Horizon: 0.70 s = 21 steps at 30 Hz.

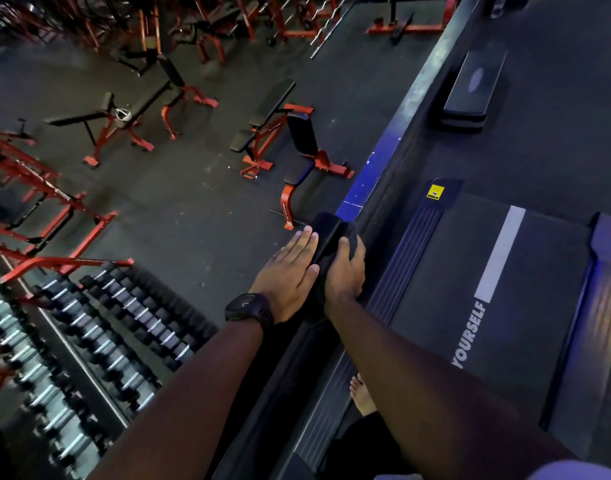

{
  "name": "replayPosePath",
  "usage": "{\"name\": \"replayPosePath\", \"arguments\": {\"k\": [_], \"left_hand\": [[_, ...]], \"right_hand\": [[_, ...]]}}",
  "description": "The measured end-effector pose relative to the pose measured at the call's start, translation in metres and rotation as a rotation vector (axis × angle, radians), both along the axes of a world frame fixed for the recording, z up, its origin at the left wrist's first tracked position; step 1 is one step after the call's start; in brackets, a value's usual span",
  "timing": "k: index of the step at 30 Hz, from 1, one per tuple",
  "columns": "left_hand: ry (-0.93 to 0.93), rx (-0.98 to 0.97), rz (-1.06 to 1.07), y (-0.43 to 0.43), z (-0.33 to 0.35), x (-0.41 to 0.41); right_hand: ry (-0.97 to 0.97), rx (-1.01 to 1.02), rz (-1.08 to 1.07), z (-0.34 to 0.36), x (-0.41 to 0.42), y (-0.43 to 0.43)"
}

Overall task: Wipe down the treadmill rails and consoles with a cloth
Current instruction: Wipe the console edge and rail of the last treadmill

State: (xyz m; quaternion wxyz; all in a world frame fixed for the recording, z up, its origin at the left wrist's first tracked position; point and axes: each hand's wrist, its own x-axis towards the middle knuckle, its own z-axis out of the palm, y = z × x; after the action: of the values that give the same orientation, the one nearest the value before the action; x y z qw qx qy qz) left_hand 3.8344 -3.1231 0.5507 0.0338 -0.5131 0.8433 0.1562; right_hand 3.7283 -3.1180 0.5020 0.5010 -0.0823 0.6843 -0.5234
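Forearms [193,393] reach over the treadmill [453,265] to its black rail [326,237]. Against the rail's left side the left hand [290,275] lies flat, fingers straight; on its right the right hand [345,275] clutches a dark, hard-to-distinguish cloth [356,239].

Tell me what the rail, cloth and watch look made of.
Rail: smooth black plastic or coated metal, judging by its faint sheen.
Cloth: dark soft fabric, bunched under the right hand.
Watch: matte black, likely plastic with a rubbery strap.
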Motion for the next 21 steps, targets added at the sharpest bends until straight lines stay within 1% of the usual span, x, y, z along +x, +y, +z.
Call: {"name": "replayPosePath", "arguments": {"k": [2, 6, 7, 8, 11, 12, 13, 14, 17, 18, 21], "left_hand": [[0.002, 0.002, -0.022, 0.000, -0.001, 0.002], [0.049, 0.019, -0.021, 0.001, -0.003, 0.005], [0.055, 0.023, -0.023, 0.001, -0.003, 0.004], [0.062, 0.031, -0.023, 0.000, -0.004, 0.004], [0.083, 0.045, -0.023, 0.001, -0.004, 0.003], [0.089, 0.045, -0.022, 0.002, -0.004, 0.004], [0.092, 0.045, -0.020, 0.002, -0.005, 0.005], [0.095, 0.047, -0.019, 0.002, -0.005, 0.005], [0.118, 0.048, -0.018, 0.002, -0.006, 0.006], [0.123, 0.051, -0.018, 0.003, -0.004, 0.006], [0.121, 0.060, -0.019, 0.007, -0.003, 0.007]], "right_hand": [[-0.010, 0.019, 0.006, -0.002, 0.003, 0.007], [0.103, -0.108, 0.003, 0.003, 0.014, 0.019], [0.113, -0.111, -0.007, 0.002, 0.011, 0.015], [0.092, -0.091, -0.018, 0.000, 0.007, 0.009], [-0.101, 0.050, -0.022, -0.010, 0.002, 0.003], [-0.121, 0.077, -0.010, -0.009, 0.006, 0.008], [-0.101, 0.072, 0.003, -0.006, 0.011, 0.013], [-0.041, 0.034, 0.006, -0.002, 0.016, 0.018], [0.132, -0.126, 0.000, 0.003, 0.016, 0.018], [0.140, -0.114, -0.011, 0.000, 0.012, 0.013], [-0.032, 0.054, -0.042, -0.010, 0.011, 0.009]]}}
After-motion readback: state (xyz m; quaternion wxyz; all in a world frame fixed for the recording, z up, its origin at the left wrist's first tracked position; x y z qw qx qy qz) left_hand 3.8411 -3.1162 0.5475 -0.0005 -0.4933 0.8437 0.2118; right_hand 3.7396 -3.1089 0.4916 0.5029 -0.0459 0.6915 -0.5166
